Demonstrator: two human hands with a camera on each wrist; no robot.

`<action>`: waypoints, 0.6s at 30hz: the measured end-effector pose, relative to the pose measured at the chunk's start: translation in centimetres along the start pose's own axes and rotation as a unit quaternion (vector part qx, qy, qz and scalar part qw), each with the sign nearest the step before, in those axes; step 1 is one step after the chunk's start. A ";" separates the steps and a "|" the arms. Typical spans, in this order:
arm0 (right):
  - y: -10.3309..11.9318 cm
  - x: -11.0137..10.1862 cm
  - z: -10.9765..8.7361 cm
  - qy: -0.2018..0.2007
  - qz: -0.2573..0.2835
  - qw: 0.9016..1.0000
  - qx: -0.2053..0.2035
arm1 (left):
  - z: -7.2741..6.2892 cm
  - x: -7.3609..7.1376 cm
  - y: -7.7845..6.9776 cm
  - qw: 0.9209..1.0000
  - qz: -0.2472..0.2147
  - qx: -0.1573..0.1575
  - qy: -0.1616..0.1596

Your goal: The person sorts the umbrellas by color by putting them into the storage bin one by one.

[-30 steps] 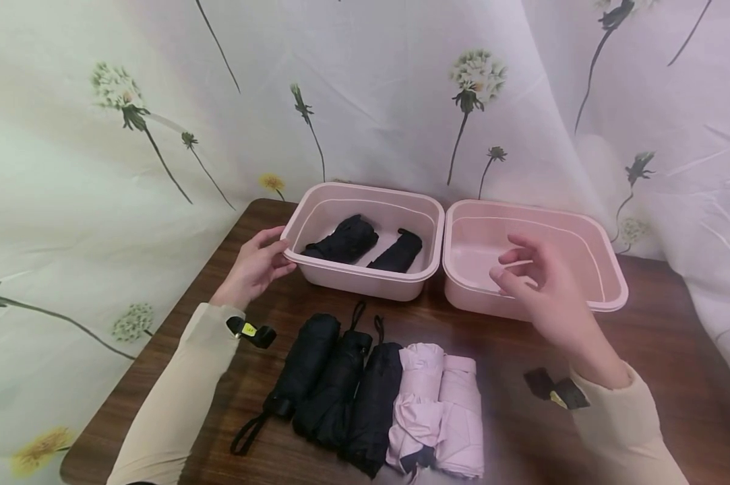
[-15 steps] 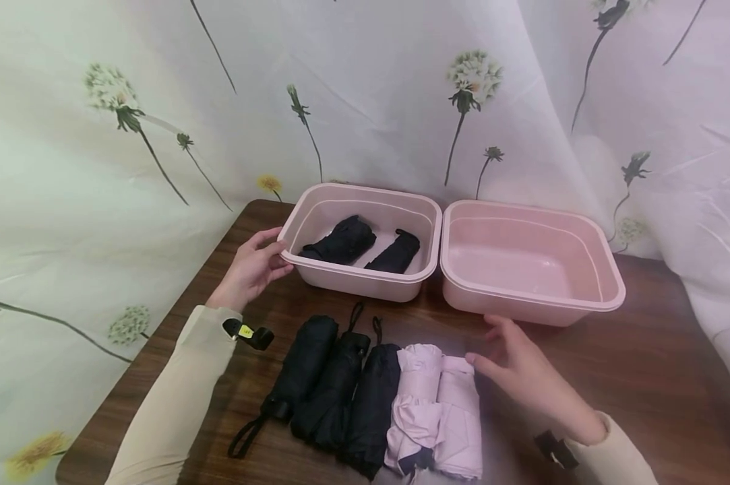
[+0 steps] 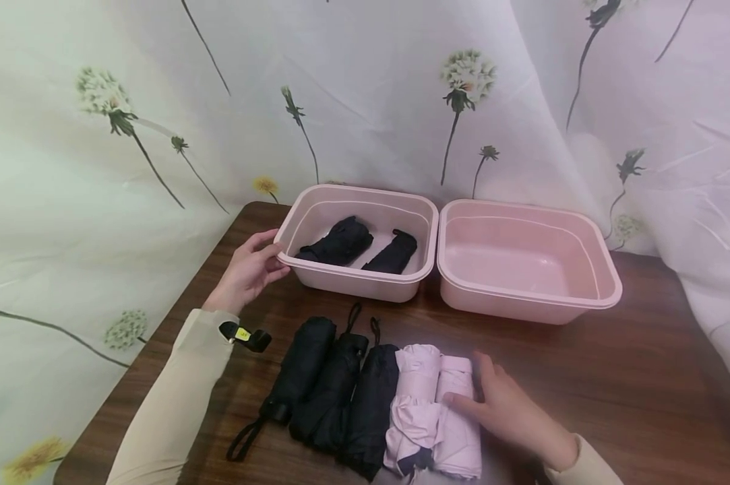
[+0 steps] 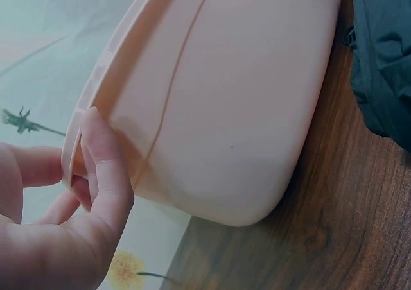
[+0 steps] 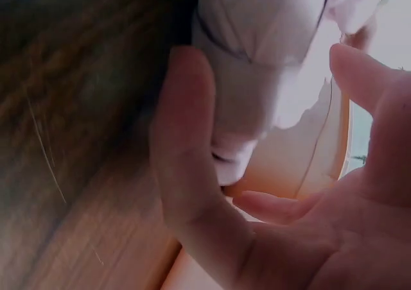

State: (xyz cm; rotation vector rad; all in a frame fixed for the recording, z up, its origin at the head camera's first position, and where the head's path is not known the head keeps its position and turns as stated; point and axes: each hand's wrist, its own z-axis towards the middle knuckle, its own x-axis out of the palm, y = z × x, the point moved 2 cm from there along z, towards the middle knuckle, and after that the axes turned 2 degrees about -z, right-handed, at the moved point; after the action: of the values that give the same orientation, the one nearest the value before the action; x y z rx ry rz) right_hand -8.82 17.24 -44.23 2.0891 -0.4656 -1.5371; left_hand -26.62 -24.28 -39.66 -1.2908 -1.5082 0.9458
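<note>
My left hand (image 3: 246,273) pinches the rim of the left pink plastic basin (image 3: 352,279) between thumb and fingers, plainly seen in the left wrist view. Two folded black umbrellas, one bulkier (image 3: 340,240) and one slimmer (image 3: 392,254), lie inside that basin. My right hand (image 3: 513,411) is around the upper right side of the rightmost folded pink umbrella (image 3: 458,438), thumb over it and fingers along its side, spread apart. In the right wrist view a gap shows between thumb and umbrella (image 5: 247,97); whether the fingers touch it I cannot tell.
A second pink basin (image 3: 528,303) stands to the right, with nothing in it. Left of the rightmost umbrella lie another pink umbrella (image 3: 418,377) and three black ones (image 3: 371,411) in a row on the wooden table (image 3: 644,377). A dandelion-print cloth (image 3: 377,101) hangs behind.
My right hand has come from above the right basin, down and toward me, to the rightmost pink umbrella. My left hand keeps its pinch on the left basin's rim.
</note>
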 end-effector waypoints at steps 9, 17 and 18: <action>0.3 1.2 -0.4 -0.005 -0.017 1.000 0.014 | -0.1 0.2 -0.1 1.000 -0.003 0.000 0.002; 0.3 1.6 -0.3 -0.010 -0.012 1.000 0.012 | -0.1 0.1 -0.1 1.000 -0.009 -0.002 0.002; 0.3 1.7 -0.2 -0.011 -0.010 1.000 0.011 | -0.1 0.0 -0.1 1.000 -0.014 -0.003 0.003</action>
State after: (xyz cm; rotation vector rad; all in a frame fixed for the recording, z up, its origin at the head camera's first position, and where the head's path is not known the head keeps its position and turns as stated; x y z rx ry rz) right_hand -8.11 16.09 -45.32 2.1018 -0.4725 -1.5736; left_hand -26.53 -24.24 -39.56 -1.2732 -1.5219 0.9204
